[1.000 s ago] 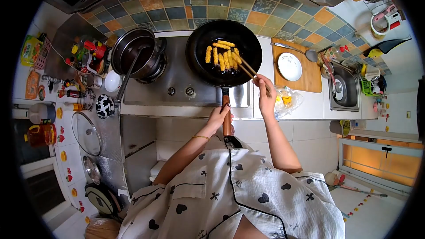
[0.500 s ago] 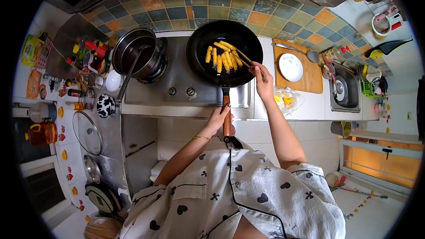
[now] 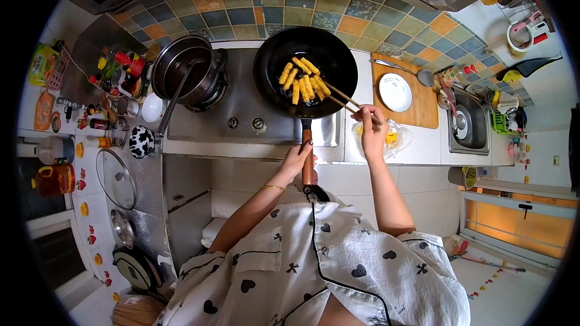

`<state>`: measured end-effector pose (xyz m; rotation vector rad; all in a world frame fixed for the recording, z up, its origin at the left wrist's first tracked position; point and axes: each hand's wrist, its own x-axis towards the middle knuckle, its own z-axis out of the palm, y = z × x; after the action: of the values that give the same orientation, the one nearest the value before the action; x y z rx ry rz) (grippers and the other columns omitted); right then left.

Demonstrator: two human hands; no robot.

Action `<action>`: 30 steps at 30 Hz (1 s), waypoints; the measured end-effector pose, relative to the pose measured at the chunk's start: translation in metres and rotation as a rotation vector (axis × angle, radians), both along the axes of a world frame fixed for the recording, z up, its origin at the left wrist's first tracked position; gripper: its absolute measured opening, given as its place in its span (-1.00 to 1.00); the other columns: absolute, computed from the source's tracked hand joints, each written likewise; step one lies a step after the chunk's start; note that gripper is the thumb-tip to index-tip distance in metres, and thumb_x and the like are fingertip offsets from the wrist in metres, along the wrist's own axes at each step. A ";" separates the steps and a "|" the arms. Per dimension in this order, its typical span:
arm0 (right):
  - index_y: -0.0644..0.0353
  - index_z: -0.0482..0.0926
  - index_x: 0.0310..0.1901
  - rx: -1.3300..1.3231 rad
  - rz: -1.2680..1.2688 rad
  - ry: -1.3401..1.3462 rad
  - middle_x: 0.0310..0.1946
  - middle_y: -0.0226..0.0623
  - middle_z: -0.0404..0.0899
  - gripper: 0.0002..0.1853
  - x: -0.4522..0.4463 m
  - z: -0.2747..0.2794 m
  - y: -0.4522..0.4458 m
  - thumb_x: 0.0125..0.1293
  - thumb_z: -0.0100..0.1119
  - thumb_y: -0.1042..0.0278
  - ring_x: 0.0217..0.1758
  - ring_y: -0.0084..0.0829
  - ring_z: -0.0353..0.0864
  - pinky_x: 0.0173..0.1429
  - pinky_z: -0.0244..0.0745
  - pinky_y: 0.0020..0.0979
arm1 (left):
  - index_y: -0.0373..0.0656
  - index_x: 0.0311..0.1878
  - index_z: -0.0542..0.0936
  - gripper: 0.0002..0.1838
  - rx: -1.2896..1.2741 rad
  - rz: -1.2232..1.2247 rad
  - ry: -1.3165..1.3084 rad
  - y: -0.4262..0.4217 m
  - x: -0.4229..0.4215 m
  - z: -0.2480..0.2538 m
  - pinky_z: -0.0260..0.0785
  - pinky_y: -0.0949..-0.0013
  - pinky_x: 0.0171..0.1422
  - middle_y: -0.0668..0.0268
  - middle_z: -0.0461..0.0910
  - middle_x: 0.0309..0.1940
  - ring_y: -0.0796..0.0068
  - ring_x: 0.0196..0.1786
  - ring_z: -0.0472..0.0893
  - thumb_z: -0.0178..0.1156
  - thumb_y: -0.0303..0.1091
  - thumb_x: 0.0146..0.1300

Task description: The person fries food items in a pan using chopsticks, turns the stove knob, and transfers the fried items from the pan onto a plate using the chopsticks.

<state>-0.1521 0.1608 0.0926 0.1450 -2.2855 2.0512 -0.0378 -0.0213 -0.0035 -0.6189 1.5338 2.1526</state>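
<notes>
Your L hand (image 3: 296, 160) has its fingers closed round the brown wooden handle (image 3: 308, 172) of the big round black frying pan (image 3: 270, 54), handle pointing back at you. Your R hand (image 3: 373, 133) has its fingers pinched narrow on a pair of thin brown wooden chopsticks (image 3: 342, 99), which slant up-L over the pan's R rim; tips at the R edge of the food, can't tell if they grip a pc. Food = golden-yellow stubby sticks (image 3: 304, 86), all inside the pan, approx. mid-floor: a row side by side, plus a couple lying crosswise at the top end. Pan's on the R half of the flat stainless-steel stove (image 3: 241, 118), two black knobs in front. Clear plastic bag w/ yellow bits (image 3: 402, 139) sits on the white bench (image 3: 423, 156), just beside/under your R hand. Past it: tan rectangular wooden board (image 3: 426, 115) w/ round white dish (image 3: 396, 92) on top & grey metal round-headed utensil (image 3: 425, 77) along the far edge. Stainless sink (image 3: 474, 143) further R. Stove's L side: deep dark metal pot (image 3: 158, 75), long-handled utensil leaning in it. You've got a thin gold bracelet (image 3: 272, 187) on your L wrist.
</notes>
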 end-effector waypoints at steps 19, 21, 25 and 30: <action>0.35 0.54 -0.17 0.264 0.141 0.156 -0.33 -0.20 0.56 -0.89 0.024 0.000 -0.017 0.40 0.07 0.49 -0.30 -0.40 0.67 -0.20 0.51 -0.44 | -0.27 -0.08 0.47 -0.54 0.010 0.003 0.013 0.000 0.000 0.000 0.52 0.37 -0.23 0.22 0.62 -0.35 0.47 -0.38 0.62 -0.01 0.04 0.46; 0.33 0.55 -0.15 0.339 0.167 0.207 -0.30 -0.15 0.55 -0.89 0.027 0.000 -0.021 0.38 0.10 0.49 -0.32 -0.30 0.65 -0.22 0.50 -0.38 | -0.26 -0.08 0.46 -0.54 0.005 -0.002 0.016 0.000 -0.001 -0.001 0.52 0.37 -0.23 0.22 0.62 -0.36 0.47 -0.38 0.62 -0.01 0.04 0.47; 0.31 0.57 -0.09 0.423 0.178 0.246 -0.25 -0.09 0.59 -0.85 0.027 -0.014 -0.023 0.40 0.08 0.45 -0.23 -0.20 0.68 -0.16 0.53 -0.36 | -0.26 -0.09 0.46 -0.55 0.003 -0.001 0.006 0.000 -0.001 0.001 0.52 0.37 -0.23 0.22 0.62 -0.36 0.47 -0.38 0.62 -0.01 0.04 0.47; 0.35 0.57 -0.02 0.252 0.096 0.130 -0.22 -0.11 0.63 -0.75 0.020 -0.028 -0.016 0.46 0.04 0.34 -0.16 -0.30 0.70 -0.07 0.57 -0.40 | -0.28 -0.09 0.46 -0.55 0.000 -0.001 0.001 0.000 -0.001 0.003 0.52 0.39 -0.22 0.22 0.62 -0.36 0.47 -0.36 0.62 -0.01 0.03 0.47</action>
<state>-0.1321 0.1453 0.0650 0.3963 -2.4885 1.7270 -0.0388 -0.0211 -0.0010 -0.6169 1.5341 2.1532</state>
